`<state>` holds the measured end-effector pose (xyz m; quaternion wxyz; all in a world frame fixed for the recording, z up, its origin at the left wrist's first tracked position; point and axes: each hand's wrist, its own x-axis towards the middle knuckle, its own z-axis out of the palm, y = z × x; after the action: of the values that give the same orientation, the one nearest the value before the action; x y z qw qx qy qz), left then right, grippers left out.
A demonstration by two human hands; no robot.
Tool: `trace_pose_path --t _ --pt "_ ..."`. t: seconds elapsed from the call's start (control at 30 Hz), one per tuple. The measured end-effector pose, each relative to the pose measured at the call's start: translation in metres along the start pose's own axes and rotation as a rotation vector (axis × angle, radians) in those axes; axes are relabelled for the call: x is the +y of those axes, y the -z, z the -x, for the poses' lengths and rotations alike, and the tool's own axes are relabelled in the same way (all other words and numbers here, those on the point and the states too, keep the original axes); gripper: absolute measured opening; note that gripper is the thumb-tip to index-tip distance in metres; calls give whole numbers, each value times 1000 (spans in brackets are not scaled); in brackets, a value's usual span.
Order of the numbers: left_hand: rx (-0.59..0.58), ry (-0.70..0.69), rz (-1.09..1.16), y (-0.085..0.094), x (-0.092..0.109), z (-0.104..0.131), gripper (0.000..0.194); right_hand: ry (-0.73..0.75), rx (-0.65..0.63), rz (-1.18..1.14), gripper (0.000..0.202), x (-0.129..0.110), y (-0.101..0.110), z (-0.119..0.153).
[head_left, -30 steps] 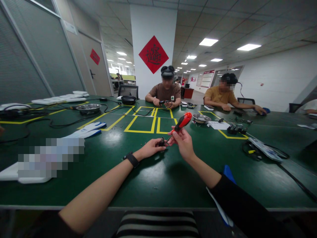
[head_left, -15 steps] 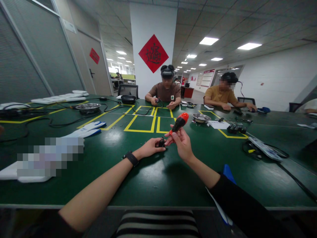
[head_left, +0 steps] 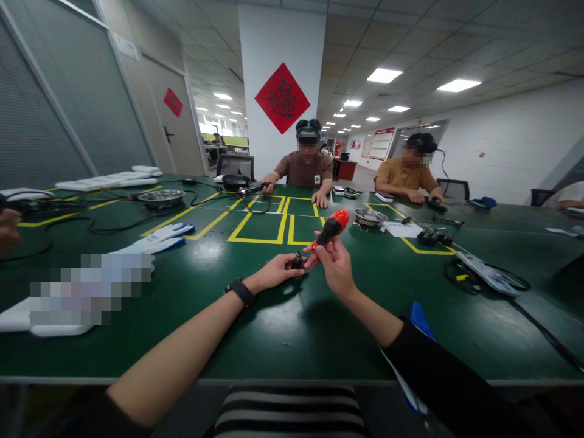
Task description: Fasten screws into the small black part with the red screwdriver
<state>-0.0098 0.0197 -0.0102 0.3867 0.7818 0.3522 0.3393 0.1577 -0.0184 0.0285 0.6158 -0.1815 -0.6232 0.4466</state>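
Green surface [head_left: 283, 328], two hands at work near its middle.
Left hand [head_left: 274, 275] pinches a small black part [head_left: 297, 262], seemingly resting on it; right hand [head_left: 335, 264] grips a red-handled screwdriver [head_left: 331, 227] tilted toward the part.

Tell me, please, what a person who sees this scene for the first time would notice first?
The eye falls first on the red-and-black screwdriver that the right hand holds at the centre, its tip down at a small black part pinched by the left hand on the green table. Next comes the red diamond sign on the white pillar behind, above a seated person in a brown shirt.
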Motion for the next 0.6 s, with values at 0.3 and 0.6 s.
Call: trace_pose_path --t 0.3,0.6 --pt "-15 -10 87 0 7 1 25 14 40 10 24 -1 -1 -1" --pt "3 -34 100 -1 1 -1 25 -62 25 -45 31 -5 2 -4"
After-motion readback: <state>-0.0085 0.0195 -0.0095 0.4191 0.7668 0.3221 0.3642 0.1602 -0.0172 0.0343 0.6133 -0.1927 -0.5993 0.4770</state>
